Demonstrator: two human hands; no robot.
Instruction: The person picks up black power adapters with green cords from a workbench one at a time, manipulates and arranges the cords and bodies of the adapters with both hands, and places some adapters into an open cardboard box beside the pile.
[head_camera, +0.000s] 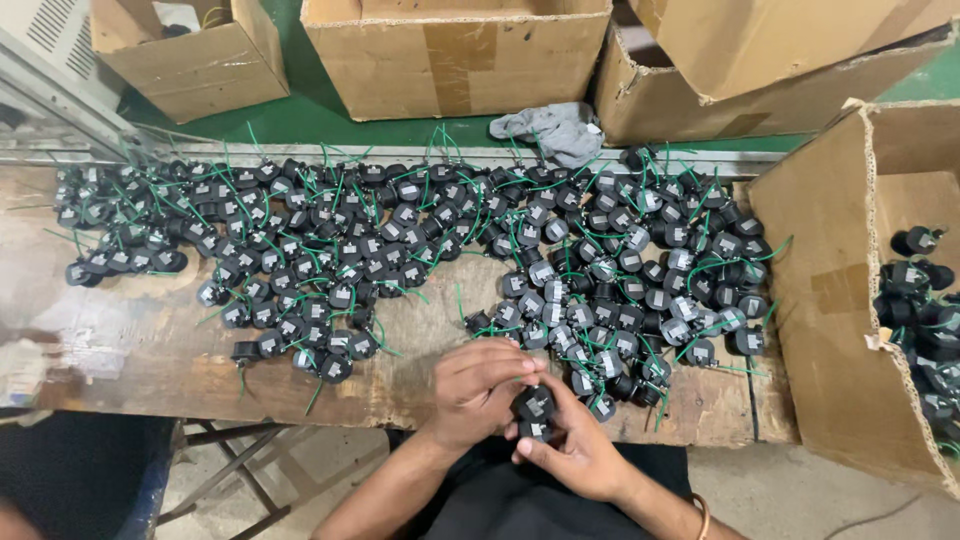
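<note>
while both hands pinch one black part (534, 405) just below the pile (400, 240), left hand (480, 385) steadies it on top, right hand (570, 450) cups it underneath.

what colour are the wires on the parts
Green, on black round parts spread over the bench; head view shows it.

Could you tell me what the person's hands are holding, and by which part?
Both hands hold one small black round part: the left hand pinches its top edge, the right hand supports its underside.
</note>
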